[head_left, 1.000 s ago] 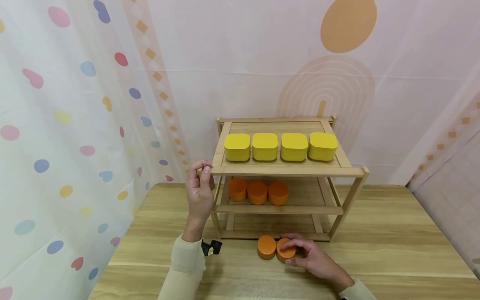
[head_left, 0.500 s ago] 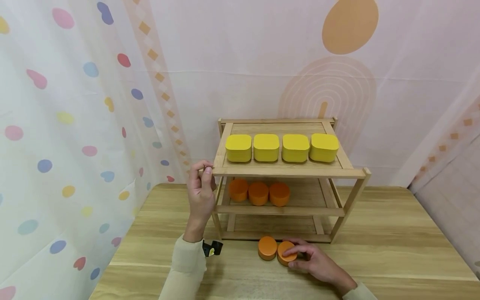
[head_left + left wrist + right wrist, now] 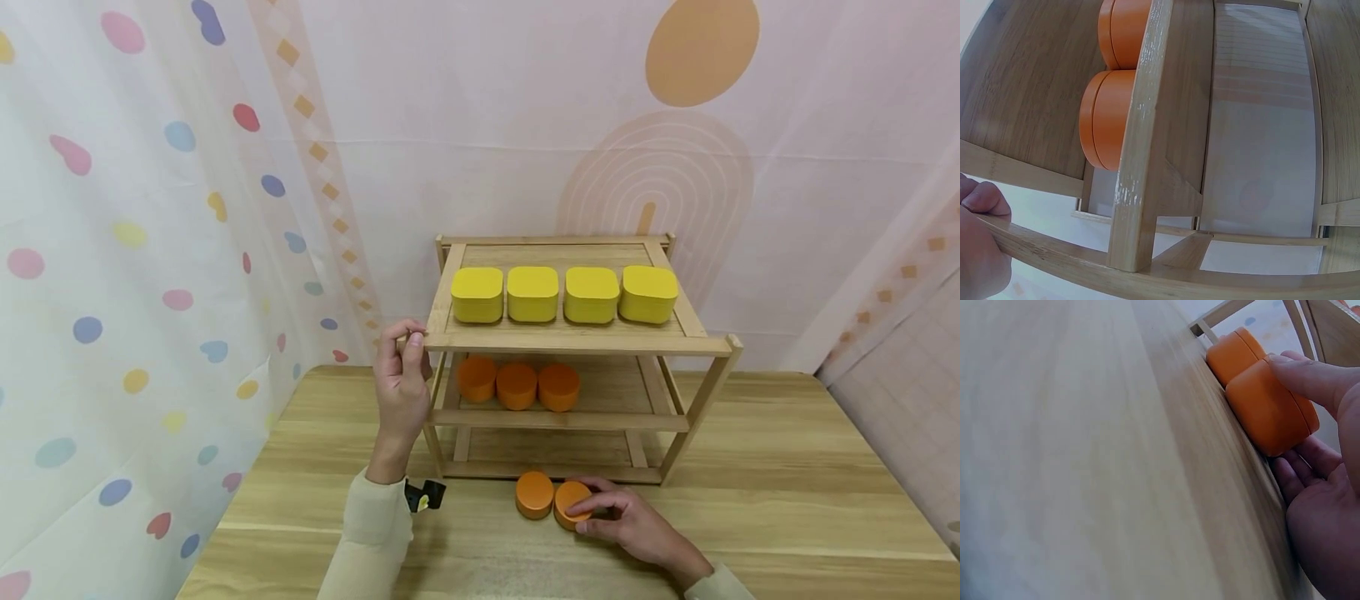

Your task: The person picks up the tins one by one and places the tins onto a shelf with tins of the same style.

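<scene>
A three-tier wooden shelf rack (image 3: 592, 342) stands on the table. My left hand (image 3: 401, 383) grips its front left corner at the top tier; in the left wrist view the curled fingers (image 3: 988, 200) wrap the wooden bar. Two round orange boxes with lids lie on the table before the rack. My right hand (image 3: 630, 521) holds the right one (image 3: 572, 498), thumb on one side and fingers on the other. Close beside it sits the left orange box (image 3: 535, 492). The right wrist view shows the held box (image 3: 1266, 409) resting on the tabletop.
Several yellow square boxes (image 3: 532, 293) line the top tier. Three round orange boxes (image 3: 517, 387) stand at the left of the middle tier. The wooden table (image 3: 780, 467) extends to both sides, with a patterned curtain (image 3: 480, 100) behind.
My right hand and the orange box in it have shifted very slightly toward the front of the table. The left hand keeps its grip on the rack.
</scene>
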The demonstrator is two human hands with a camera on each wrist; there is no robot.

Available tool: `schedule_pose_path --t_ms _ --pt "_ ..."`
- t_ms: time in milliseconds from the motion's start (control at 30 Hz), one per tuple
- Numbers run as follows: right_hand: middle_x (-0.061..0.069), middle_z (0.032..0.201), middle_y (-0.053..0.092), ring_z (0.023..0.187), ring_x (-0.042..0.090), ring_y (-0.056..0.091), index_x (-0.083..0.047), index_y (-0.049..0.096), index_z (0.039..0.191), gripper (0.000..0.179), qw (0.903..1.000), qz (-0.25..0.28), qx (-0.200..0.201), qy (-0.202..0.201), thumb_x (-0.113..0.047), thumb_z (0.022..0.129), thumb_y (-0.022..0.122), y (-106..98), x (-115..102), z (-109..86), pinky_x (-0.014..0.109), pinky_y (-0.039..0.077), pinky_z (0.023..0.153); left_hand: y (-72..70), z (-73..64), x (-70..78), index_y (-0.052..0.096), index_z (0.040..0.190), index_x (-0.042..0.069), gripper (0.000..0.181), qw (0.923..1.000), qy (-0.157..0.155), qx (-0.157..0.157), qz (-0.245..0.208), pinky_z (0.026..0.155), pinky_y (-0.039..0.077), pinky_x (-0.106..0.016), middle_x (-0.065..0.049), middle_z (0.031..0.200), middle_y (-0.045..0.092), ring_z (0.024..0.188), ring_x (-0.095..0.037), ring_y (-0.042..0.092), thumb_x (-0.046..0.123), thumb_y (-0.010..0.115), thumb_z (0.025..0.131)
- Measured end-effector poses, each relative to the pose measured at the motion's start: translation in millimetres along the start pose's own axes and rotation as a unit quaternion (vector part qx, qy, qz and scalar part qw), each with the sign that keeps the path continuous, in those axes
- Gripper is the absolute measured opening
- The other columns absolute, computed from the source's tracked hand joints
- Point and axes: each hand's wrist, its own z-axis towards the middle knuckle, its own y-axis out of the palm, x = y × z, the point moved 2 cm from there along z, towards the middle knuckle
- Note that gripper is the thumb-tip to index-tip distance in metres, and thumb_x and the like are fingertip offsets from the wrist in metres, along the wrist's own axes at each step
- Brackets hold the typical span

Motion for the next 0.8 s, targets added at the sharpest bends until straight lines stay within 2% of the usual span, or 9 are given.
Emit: schedule_pose_path --t_ms 433,800 --pt "0.027 0.146 0.043 0.129 -0.001 0.045 -0.007 0.073 0.115 0.023 0.9997 0.021 -0.001 -0.011 -0.011 0.094 0.066 0.2 -1.5 -2.5 0.019 0.040 0.100 1.4 -0.2 -2.5 0.046 0.105 -0.009 0.020 0.9999 -0.006 -0.002 -0.009 0.042 0.021 -0.026 0.000 0.056 0.029 0.045 -0.010 0.025 0.010 0.041 0.105" --pt "0.028 0.146 0.043 0.128 -0.004 0.044 -0.006 0.073 0.115 0.023 0.9995 0.030 -0.002 0.007 -0.012 0.093 0.067 0.7 -1.2 -0.6 0.018 0.040 0.100 0.1 -0.6 0.2 0.047 0.108 -0.009 0.017 0.9999 -0.011 -0.001 -0.006 0.043 0.022 -0.026 -0.001 0.056 0.030 0.045 -0.012 0.026 0.006 0.040 0.104"
